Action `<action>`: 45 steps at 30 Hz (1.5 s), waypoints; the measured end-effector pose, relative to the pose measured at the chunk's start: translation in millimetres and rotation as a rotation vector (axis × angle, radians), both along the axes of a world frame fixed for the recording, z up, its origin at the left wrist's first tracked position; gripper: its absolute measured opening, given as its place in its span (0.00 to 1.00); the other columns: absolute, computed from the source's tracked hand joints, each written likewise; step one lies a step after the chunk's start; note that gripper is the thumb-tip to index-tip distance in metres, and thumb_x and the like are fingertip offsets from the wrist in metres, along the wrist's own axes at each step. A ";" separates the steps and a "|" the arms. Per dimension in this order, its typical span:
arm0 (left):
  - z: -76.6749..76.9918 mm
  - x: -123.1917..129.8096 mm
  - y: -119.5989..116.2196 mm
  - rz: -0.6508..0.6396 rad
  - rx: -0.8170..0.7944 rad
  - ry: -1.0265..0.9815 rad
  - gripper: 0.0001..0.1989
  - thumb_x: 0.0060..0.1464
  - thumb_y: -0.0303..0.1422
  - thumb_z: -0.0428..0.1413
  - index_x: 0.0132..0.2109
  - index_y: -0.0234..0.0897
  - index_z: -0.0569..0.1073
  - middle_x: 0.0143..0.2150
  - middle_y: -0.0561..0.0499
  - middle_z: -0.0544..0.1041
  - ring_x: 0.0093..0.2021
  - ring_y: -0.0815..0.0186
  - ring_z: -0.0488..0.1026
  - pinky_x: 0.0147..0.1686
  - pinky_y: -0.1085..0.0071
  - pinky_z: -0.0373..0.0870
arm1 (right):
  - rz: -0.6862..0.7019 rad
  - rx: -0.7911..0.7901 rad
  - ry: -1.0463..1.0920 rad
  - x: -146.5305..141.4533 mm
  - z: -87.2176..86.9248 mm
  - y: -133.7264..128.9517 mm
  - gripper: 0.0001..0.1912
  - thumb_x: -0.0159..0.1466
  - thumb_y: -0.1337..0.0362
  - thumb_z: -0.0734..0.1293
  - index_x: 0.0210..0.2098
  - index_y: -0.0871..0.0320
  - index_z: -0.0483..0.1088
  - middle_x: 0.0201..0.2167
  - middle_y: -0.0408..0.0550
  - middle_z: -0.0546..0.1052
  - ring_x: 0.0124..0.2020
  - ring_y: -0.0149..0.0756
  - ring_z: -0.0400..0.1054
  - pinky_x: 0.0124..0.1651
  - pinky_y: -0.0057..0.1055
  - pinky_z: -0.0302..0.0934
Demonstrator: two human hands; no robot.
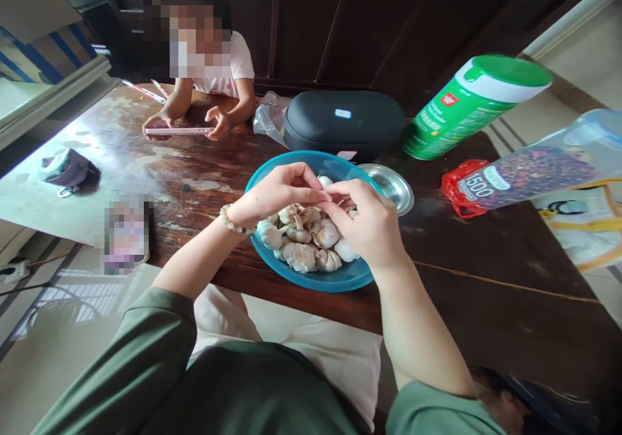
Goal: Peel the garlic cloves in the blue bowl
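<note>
A blue plastic bowl (pixel 311 284) full of whole garlic bulbs (pixel 299 257) stands at the table's front edge. Over it, my left hand (pixel 286 188), with a beaded bracelet (pixel 233 222) on its wrist, has thumb and fingers pinched together. My right hand (pixel 364 218) meets it from the other side, fingertips closed and touching the left ones. Between them is a small pale garlic clove (pixel 328 196), mostly covered by the fingers. Behind the right hand a shiny metal bowl (pixel 396 188) shows in part.
Behind the bowl sits a black case (pixel 345 124) beside a clear plastic bag (pixel 271 117). A green canister (pixel 466 111) and a clear tall container (pixel 539 169) stand right. Across the table, a person (pixel 238 59) holds a phone (pixel 177 131). A small pouch (pixel 65 168) lies left.
</note>
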State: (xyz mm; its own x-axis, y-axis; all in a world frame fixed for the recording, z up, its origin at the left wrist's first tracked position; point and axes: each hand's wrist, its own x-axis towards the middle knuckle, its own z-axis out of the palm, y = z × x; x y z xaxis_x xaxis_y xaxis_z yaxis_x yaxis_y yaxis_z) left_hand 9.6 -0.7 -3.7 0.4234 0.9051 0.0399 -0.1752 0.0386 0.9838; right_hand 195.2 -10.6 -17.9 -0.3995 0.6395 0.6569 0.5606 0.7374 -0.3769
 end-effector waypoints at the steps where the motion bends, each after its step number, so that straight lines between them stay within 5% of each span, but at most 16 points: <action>1: 0.5 0.0 0.0 0.014 0.000 -0.001 0.12 0.46 0.32 0.65 0.33 0.29 0.71 0.29 0.51 0.75 0.30 0.73 0.71 0.33 0.74 0.66 | -0.008 0.002 0.012 -0.1 0.2 0.0 0.04 0.64 0.63 0.67 0.38 0.55 0.70 0.33 0.45 0.78 0.32 0.36 0.74 0.34 0.32 0.69; 11: 0.3 -3.1 3.0 -0.049 -0.094 -0.013 0.13 0.46 0.30 0.63 0.40 0.29 0.77 0.36 0.49 0.78 0.32 0.73 0.71 0.37 0.73 0.66 | -0.044 -0.016 0.115 -1.0 2.6 -0.3 0.04 0.65 0.66 0.65 0.37 0.53 0.73 0.34 0.44 0.80 0.32 0.36 0.75 0.37 0.33 0.71; 26: 2.9 -3.9 -1.1 -0.003 -0.102 0.028 0.15 0.48 0.35 0.63 0.44 0.33 0.80 0.34 0.49 0.77 0.32 0.72 0.70 0.39 0.72 0.67 | -0.047 0.048 0.085 -1.2 3.7 -0.9 0.05 0.65 0.68 0.63 0.38 0.56 0.71 0.34 0.45 0.79 0.32 0.33 0.73 0.36 0.30 0.70; 39: 5.3 -3.0 -2.9 -0.145 -0.152 -0.036 0.13 0.54 0.35 0.60 0.44 0.31 0.73 0.33 0.51 0.74 0.30 0.72 0.72 0.35 0.73 0.70 | -0.077 0.119 -0.053 -1.6 5.7 -2.4 0.08 0.63 0.71 0.61 0.30 0.56 0.69 0.27 0.44 0.75 0.28 0.32 0.69 0.32 0.28 0.63; 45: 3.0 -1.1 -3.9 -0.120 -0.017 -0.114 0.16 0.46 0.27 0.65 0.42 0.32 0.70 0.34 0.52 0.74 0.34 0.73 0.72 0.34 0.77 0.69 | -0.081 0.091 -0.025 -1.8 5.0 -1.9 0.07 0.61 0.71 0.62 0.29 0.57 0.69 0.25 0.43 0.73 0.26 0.30 0.67 0.29 0.27 0.61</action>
State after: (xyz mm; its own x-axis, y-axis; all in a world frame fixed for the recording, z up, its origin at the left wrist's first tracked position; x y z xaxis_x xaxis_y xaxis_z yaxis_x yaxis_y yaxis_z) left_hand 8.5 -4.6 -0.7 0.5225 0.8490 0.0786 -0.2787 0.0829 0.9568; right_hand 193.4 -12.5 -12.9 -0.3657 0.6083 0.7045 0.6280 0.7199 -0.2956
